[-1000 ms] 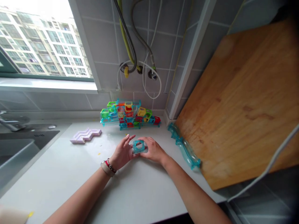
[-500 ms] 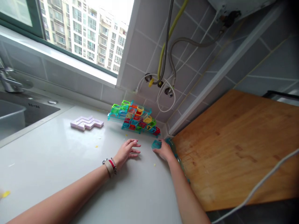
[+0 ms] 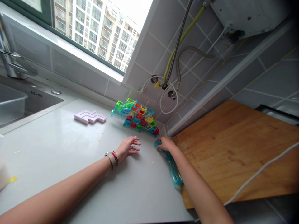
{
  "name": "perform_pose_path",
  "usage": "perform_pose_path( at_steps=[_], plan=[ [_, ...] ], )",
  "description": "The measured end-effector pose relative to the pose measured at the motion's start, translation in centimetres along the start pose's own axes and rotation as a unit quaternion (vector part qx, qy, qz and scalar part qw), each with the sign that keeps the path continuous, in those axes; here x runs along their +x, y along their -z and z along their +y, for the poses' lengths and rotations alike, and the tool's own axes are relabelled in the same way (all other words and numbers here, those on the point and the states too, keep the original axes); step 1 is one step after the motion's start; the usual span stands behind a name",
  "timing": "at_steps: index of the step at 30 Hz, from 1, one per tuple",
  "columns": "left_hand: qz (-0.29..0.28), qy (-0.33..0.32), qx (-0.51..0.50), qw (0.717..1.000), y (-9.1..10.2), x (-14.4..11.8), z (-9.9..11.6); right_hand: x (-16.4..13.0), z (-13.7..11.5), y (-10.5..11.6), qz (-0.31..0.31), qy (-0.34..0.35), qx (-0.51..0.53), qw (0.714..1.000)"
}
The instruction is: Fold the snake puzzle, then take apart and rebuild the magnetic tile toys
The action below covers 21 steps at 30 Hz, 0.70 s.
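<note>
My left hand (image 3: 129, 146) hovers over or rests on the white counter with its fingers spread and nothing in them. A teal see-through plastic piece (image 3: 158, 143) lies in the grip of my right hand (image 3: 167, 144), thumb and fingers around it, near the back corner. Close below that hand, curved teal track-like pieces (image 3: 172, 169) lie along the board's edge, partly hidden by my right forearm. Behind both hands stands a stack of coloured see-through plastic blocks (image 3: 140, 116) with teal pieces among them, against the tiled wall.
Lilac zigzag blocks (image 3: 90, 117) lie on the white counter (image 3: 130, 193) at left. A wooden board (image 3: 238, 149) slopes along the right, with a white cable (image 3: 261, 171) across it. Hoses (image 3: 178, 46) hang on the wall. A sink (image 3: 44, 99) is at far left.
My right hand has shifted slightly, still on the teal piece, and more of the curved teal pieces shows beside the board. My left hand stays spread. The head view has turned a little.
</note>
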<state>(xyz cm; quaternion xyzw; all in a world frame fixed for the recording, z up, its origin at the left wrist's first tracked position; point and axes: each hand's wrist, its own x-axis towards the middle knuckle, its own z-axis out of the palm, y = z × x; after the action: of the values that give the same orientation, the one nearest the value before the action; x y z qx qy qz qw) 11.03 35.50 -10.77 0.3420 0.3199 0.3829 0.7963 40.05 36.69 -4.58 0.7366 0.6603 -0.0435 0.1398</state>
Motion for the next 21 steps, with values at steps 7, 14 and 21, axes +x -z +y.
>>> perform_pose_path(
  at_steps=[7,14,21],
  plan=[
    [0.006,0.007,-0.010,1.000,0.2,0.2,0.0,-0.9,0.3,1.2,0.007,-0.042,-0.054,0.998],
    [0.011,0.014,-0.004,1.000,-0.1,-0.1,0.2,-1.6,0.3,1.0,0.002,-0.054,-0.061,0.997],
    [0.008,0.001,-0.008,1.000,0.0,0.0,0.0,-0.5,-2.1,3.7,0.100,-0.018,-0.003,0.995]
  ],
)
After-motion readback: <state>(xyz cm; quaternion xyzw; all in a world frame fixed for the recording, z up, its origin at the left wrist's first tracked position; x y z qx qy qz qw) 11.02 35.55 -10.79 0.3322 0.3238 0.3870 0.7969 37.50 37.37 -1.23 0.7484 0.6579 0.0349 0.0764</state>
